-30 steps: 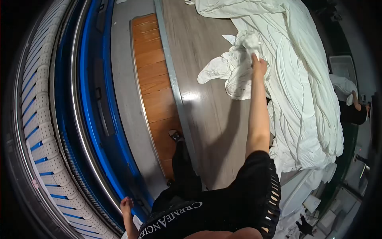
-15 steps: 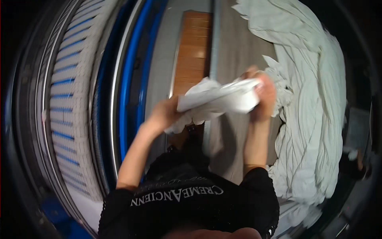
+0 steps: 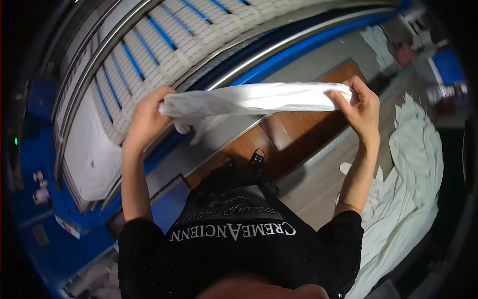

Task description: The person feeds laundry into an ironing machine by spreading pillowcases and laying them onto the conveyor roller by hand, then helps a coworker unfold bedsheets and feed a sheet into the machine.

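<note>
Your left hand (image 3: 148,118) and right hand (image 3: 363,108) each grasp one end of a white cloth (image 3: 271,97) (crumpled fabric (image 3: 413,179) lies to your right).

One left grip (image 3: 152,114) and one right grip (image 3: 359,107), two in all, share one white cloth (image 3: 269,97). Two dark shoes (image 3: 257,156) show against one strip of brown boards (image 3: 294,132). One white fabric heap (image 3: 413,184), its pieces uncountable, lies right; one white-belted machine (image 3: 186,57) stands far left.

The white cloth (image 3: 264,98) blurs toward its left end.
</note>
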